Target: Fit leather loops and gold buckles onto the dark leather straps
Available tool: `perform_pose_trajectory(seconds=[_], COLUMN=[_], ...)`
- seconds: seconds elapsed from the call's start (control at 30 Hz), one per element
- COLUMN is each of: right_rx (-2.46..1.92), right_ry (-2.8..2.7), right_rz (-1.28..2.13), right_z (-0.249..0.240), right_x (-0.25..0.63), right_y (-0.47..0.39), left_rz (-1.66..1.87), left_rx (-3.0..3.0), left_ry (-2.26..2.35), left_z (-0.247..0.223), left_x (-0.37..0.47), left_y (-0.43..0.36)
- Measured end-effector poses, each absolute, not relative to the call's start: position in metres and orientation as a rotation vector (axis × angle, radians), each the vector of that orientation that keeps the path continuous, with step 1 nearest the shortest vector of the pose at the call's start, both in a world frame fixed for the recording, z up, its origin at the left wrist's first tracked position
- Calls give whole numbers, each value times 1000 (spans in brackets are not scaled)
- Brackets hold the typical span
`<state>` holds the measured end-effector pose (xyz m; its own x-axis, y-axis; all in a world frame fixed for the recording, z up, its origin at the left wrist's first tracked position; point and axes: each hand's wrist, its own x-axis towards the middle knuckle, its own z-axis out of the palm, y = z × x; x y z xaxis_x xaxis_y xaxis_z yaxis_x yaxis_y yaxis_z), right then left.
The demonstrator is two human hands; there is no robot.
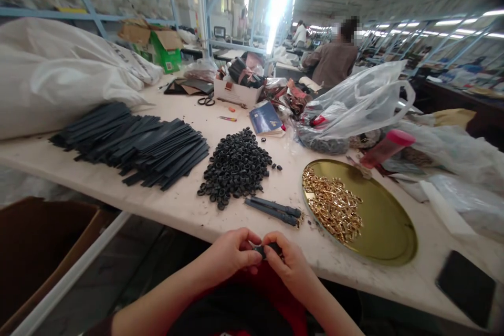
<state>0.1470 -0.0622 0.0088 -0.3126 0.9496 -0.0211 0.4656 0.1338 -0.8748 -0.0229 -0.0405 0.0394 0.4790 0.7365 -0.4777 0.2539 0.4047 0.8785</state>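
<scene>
Just off the table's front edge, my left hand and my right hand meet fingertip to fingertip. Both pinch one small dark strap; most of it is hidden by the fingers. Right behind them on the table lie dark straps with gold hardware at their right ends. Farther back is a heap of small black loops. A pile of flat dark strips spreads to the left. On the right, a round gold tray holds many shiny gold metal pieces.
A black phone-like slab lies at the right front. Behind are a blue booklet, scissors, a clear plastic bag and a pink-lidded container. A white sack stands left; a cardboard box sits below. Another person is farther back.
</scene>
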Motion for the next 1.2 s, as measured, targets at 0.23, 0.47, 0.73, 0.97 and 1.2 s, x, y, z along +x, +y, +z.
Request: perform_pose_trajectory(seconds=[0.23,0.47,0.73,0.97,1.2], right_rx=[-1298,-1379,-1356,-1388,-1488], right_ry=[-2059,-1697,-1886,-1764,-1858], right_rz=[1094,1222,1065,1010,623], right_z=[18,-3,-7,-19,-35], right_x=[150,152,151,149,162], right_y=[-69,-73,-70,-67,-37], left_rz=[307,181,99,54,128], left_rx=[1283,1305,1489,1538,2021], left_ry=[1060,1001,1064,1060,1130], left_z=[33,35,27,23,10], left_x=[-21,-28,-29,-20,7], left_y=[-47,-37,-35,-23,7])
